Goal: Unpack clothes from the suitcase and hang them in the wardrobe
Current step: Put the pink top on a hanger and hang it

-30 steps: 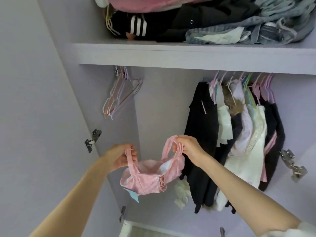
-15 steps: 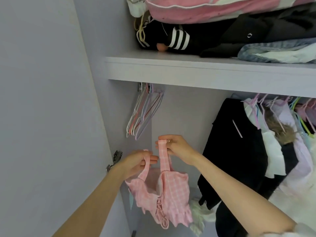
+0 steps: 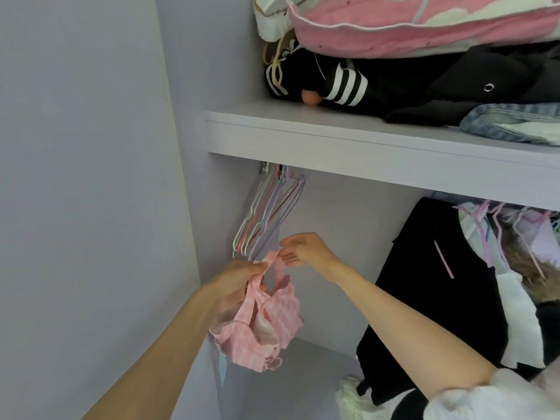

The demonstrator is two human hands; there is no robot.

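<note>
I have the pink top [image 3: 263,322] held up inside the wardrobe [image 3: 363,140], below the shelf and just under the bunch of bare hangers [image 3: 266,213] at the left end of the rail. My left hand [image 3: 239,283] grips the top by its straps, fingers curled round the fabric, and the body of it hangs bunched beneath that hand. My right hand [image 3: 306,250] pinches the loop of one strap between thumb and fingertip, the other fingers loosely bent. The two hands are close together. To the right, dark and pale clothes [image 3: 448,292] hang on the rail; folded clothes [image 3: 424,71] sit piled on the shelf above
</note>
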